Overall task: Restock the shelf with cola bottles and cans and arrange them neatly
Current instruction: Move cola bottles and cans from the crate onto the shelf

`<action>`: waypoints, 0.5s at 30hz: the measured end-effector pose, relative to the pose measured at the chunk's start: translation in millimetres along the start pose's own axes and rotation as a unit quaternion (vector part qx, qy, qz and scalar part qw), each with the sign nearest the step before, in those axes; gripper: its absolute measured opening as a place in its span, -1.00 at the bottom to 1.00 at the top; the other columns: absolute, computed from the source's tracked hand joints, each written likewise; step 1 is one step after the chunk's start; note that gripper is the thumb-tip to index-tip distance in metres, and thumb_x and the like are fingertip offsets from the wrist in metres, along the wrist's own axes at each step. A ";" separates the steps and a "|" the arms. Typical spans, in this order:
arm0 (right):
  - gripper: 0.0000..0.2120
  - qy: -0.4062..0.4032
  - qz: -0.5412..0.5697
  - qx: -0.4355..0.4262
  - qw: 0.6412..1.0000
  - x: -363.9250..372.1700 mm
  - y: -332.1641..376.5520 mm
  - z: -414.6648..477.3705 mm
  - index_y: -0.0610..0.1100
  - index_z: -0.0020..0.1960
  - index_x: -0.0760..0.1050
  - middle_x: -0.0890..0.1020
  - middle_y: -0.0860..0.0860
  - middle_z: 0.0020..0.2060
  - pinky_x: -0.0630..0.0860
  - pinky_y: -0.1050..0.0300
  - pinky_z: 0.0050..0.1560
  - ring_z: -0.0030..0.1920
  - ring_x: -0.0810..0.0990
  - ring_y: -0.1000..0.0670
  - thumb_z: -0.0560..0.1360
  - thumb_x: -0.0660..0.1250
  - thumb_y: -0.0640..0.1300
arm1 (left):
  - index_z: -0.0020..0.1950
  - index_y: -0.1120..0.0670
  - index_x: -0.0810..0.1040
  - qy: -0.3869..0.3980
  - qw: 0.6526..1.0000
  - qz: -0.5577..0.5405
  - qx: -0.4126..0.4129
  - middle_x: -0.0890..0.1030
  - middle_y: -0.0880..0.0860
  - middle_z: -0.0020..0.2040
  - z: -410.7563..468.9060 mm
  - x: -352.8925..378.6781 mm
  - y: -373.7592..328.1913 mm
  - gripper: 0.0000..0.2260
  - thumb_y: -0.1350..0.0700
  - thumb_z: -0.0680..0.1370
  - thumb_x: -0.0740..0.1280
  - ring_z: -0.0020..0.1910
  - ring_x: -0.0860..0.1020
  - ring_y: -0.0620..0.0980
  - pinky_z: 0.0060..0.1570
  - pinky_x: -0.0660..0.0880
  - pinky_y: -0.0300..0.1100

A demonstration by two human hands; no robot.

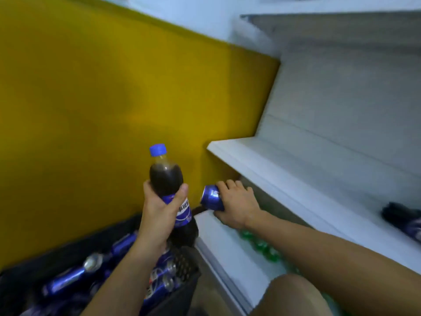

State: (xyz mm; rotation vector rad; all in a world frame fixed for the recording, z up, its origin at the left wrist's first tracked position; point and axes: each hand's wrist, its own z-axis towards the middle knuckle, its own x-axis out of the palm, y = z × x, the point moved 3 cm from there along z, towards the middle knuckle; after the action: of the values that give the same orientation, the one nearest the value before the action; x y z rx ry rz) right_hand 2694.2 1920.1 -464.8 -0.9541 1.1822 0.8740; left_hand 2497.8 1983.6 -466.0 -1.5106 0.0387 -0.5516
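Grip: left hand (159, 210) wraps the cola bottle (166, 176) at its label; right hand (237, 204) clasps a blue can (211, 198) tipped sideways. Both are just left of the white shelf (319, 169).
Obscured: can's far end is under the palm; second bottle (403, 217) on the shelf is blurred and cut off.
Bottle: upright, dark, blue cap.
Surroundings: black crate (186, 265) of cans (66, 279) below-left of the shelf; green bottles (257, 245) beneath it; yellow wall (91, 99) to its left.

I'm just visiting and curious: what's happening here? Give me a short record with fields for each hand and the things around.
left hand: fingers grip an upright cola bottle at its label
right hand: holds a blue can tipped sideways
basket: black, holds more blue cans
middle shelf: white; blurred dark bottle at far right, seemingly lying down
lower shelf: green bottles
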 end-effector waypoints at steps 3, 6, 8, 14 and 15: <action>-0.35 -0.058 0.001 0.097 0.994 -51.8 -69.5 -76.6 0.02 0.38 0.27 0.49 -0.04 0.19 0.46 -0.14 0.13 0.18 0.46 -0.14 0.38 0.35 0.23 | 0.30 -0.02 0.39 0.093 0.995 -0.020 0.004 0.62 0.04 0.18 -33.5 84.9 -11.2 -0.46 0.03 0.41 0.55 0.10 0.63 -0.02 0.13 0.57 -0.03; -0.33 -0.070 -0.002 0.197 0.978 -93.2 -131.0 -170.9 0.04 0.40 0.26 0.49 -0.02 0.19 0.45 -0.12 0.15 0.20 0.48 -0.14 0.38 0.36 0.24 | 0.29 -0.02 0.39 0.188 0.981 -0.037 -0.013 0.63 0.00 0.16 -84.5 163.5 -17.8 -0.53 0.09 0.47 0.53 0.11 0.64 -0.03 0.20 0.56 0.05; -0.31 -0.068 -0.015 0.257 0.964 -117.7 -167.6 -234.0 0.05 0.41 0.25 0.48 -0.01 0.22 0.44 -0.14 0.20 0.24 0.47 -0.13 0.37 0.38 0.23 | 0.21 -0.05 0.41 0.254 0.966 -0.041 -0.024 0.64 0.02 0.12 -122.3 208.0 -23.8 -0.58 0.10 0.47 0.53 0.10 0.65 0.00 0.22 0.56 0.10; -0.28 -0.060 -0.006 0.411 0.910 -157.3 -256.0 -385.8 0.07 0.44 0.22 0.47 0.01 0.30 0.42 -0.15 0.23 0.28 0.45 -0.11 0.38 0.43 0.22 | 0.24 -0.02 0.41 0.401 0.914 -0.053 -0.043 0.63 0.05 0.11 -209.4 319.5 -38.0 -0.58 0.16 0.48 0.50 0.03 0.65 -0.05 0.02 0.57 -0.10; -0.28 -0.057 -0.003 0.435 0.899 -155.7 -268.3 -405.8 0.07 0.43 0.21 0.48 0.01 0.30 0.43 -0.15 0.22 0.27 0.46 -0.12 0.38 0.43 0.22 | 0.25 -0.02 0.40 0.417 0.907 -0.046 -0.043 0.63 0.03 0.11 -216.7 336.9 -35.3 -0.57 0.15 0.47 0.50 0.03 0.64 -0.05 -0.01 0.55 -0.12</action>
State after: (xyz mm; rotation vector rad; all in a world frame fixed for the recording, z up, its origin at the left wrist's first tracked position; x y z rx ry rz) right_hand 2776.7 1437.2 -320.3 -0.1662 1.2809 0.3028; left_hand 2704.5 1660.1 -346.3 -1.2635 0.6627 -1.2550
